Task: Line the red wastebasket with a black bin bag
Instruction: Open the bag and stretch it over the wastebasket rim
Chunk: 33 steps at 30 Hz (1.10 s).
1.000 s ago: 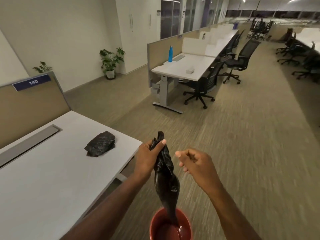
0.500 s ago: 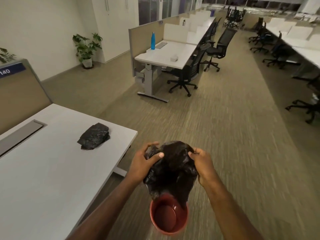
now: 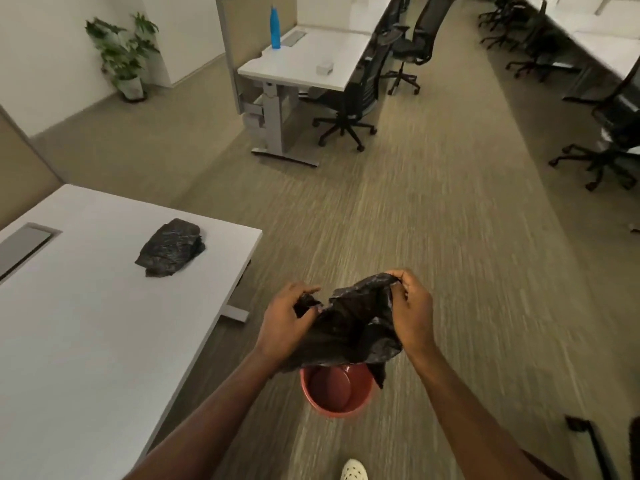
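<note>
A crumpled black bin bag [image 3: 349,332] hangs between both my hands, just above the red wastebasket [image 3: 337,393], which stands upright on the carpet with its inside bare. My left hand [image 3: 285,323] grips the bag's left edge. My right hand [image 3: 412,313] pinches its upper right edge, and the top is pulled partly apart. The bag's lower folds cover the basket's far rim.
A white desk [image 3: 86,341] fills the left, with a folded stack of black bags [image 3: 171,247] on it. Further desks, a blue bottle [image 3: 275,27], office chairs [image 3: 349,109] and a potted plant [image 3: 126,57] lie beyond. My white shoe [image 3: 353,471] shows at the bottom edge.
My right hand has taken hold of the bag, which one second ago hung from my left hand alone. Both hands have spread its top wider. The view has tilted downward.
</note>
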Available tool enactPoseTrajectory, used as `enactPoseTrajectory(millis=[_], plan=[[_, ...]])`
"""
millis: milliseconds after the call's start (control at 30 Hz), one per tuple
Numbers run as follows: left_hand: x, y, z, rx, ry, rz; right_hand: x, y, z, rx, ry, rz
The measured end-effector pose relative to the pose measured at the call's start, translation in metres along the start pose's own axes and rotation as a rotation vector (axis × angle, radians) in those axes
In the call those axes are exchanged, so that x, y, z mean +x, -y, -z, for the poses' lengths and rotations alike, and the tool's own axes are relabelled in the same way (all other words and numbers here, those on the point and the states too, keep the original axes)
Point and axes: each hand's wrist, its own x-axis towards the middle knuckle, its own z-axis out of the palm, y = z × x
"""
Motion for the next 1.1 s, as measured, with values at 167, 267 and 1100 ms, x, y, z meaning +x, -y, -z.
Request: enactPoseTrajectory(millis=[167, 267, 1100], plan=[[0.008, 0.008, -0.041, -0.015, 0.043, 0.158, 0.004, -0.048, 0.000, -0.029, 0.074, -0.082], [0.019, 0.021, -0.063, -0.003, -0.107, 0.338, 0.011, -0.084, 0.000, -0.079, 0.122, -0.131], [0.029, 0.330, -0.219, 0.401, 0.035, 0.399, 0.010, -0.391, -0.113, -0.165, 0.439, -0.249]])
